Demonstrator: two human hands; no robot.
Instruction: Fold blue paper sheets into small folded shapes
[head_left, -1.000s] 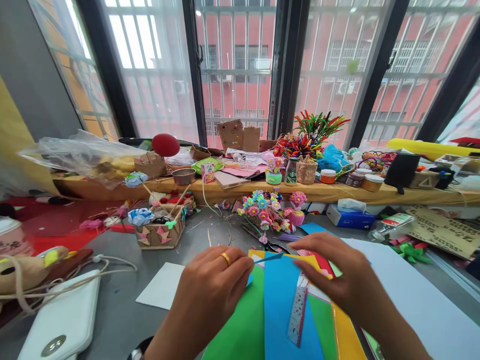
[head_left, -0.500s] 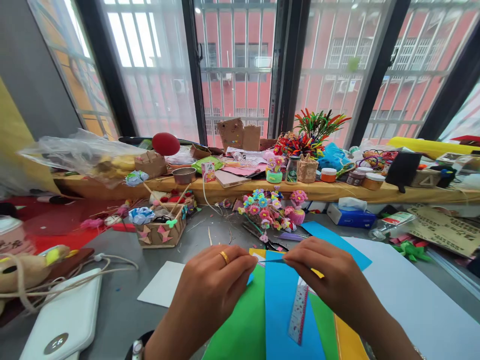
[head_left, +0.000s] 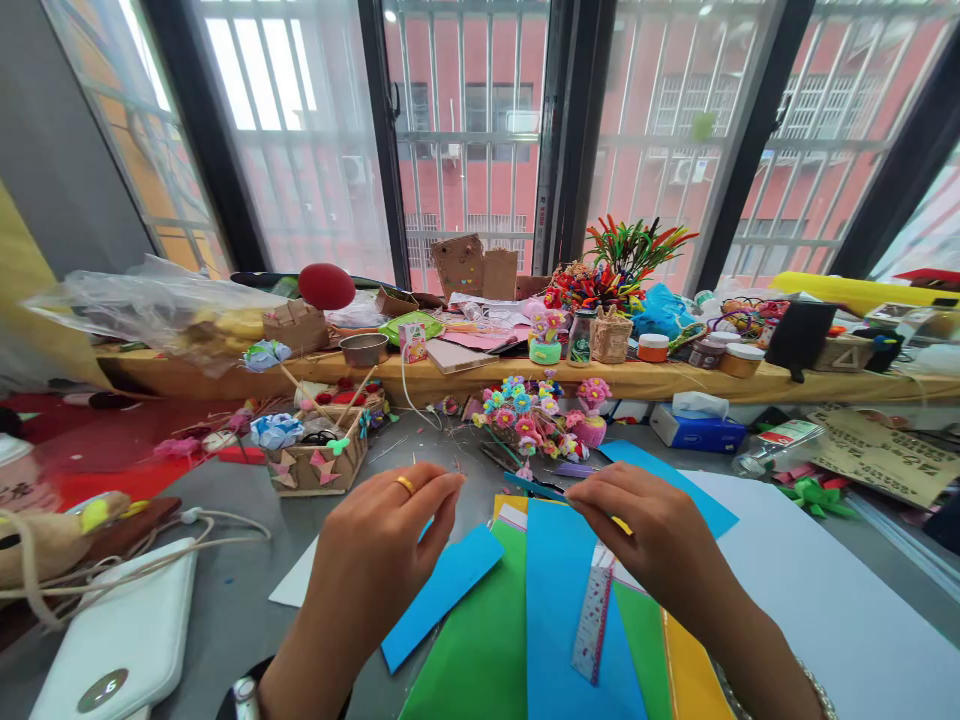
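A narrow blue paper strip (head_left: 534,487) is pinched at one end in my right hand (head_left: 645,525), its other end free and pointing left. My left hand (head_left: 390,540), with a gold ring, is apart from the strip; its thumb and fingertips are pressed together, and anything between them is hidden. Under my hands lie green paper (head_left: 480,630), a wide blue sheet (head_left: 551,600) and yellow paper (head_left: 694,670). On the wide blue sheet rests a patterned ruler (head_left: 594,625). Beside my left hand lies a smaller blue paper piece (head_left: 450,590).
Behind my hands sit fuzzy flowers (head_left: 525,410) and a cardboard box (head_left: 319,465) with paper roses. A white power bank (head_left: 120,620) and cables lie left. White paper (head_left: 810,570), a tissue box (head_left: 697,430) and a plastic bottle (head_left: 780,447) are right. A cluttered ledge (head_left: 465,385) runs below the window.
My left hand has let go of the strip's left end and moved left, uncovering more of the smaller blue piece. The strip stays in my right hand.
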